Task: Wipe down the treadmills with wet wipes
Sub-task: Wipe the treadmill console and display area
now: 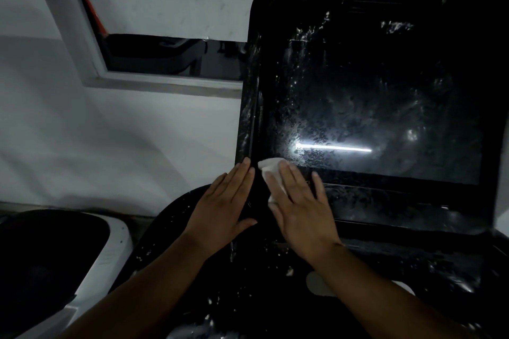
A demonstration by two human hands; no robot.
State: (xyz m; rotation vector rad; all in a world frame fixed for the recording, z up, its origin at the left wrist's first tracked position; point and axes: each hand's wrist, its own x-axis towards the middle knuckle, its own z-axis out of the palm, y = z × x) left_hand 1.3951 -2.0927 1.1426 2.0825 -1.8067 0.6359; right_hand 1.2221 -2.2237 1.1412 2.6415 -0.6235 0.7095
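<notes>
Treadmill console [385, 5]: black, glossy, tilted toward the camera and filling the right half of the view. Its frame is speckled with wet droplets and smears.

Screen [385, 96]: dark and unlit. Wet streaks and swirl marks cover most of the glass, densest at the lower left. A thin bright reflection [333, 148] of a strip light lies across the lower part.

Wipe [271, 170]: white, crumpled, lying on the lower left corner of the screen where the glass meets the frame. Part of it shows beyond the fingertips and along the side of the hand; the rest is hidden beneath.

Right hand [300, 206]: laid flat on the wipe with fingers straight and slightly spread, pressing it to the surface. It does not curl round the wipe.

Left hand [223, 206]: flat and released, fingers straight and together, resting against the left edge of the console frame. It grips nothing. The two hands lie just beside each other, apart by a narrow gap.

Surroundings: a pale wall [110, 132] stands behind, with a window [165, 55] set in a light frame (dark glass, the upper part covered in white). A white-edged housing [115, 242] with a black top sits at the lower left.
</notes>
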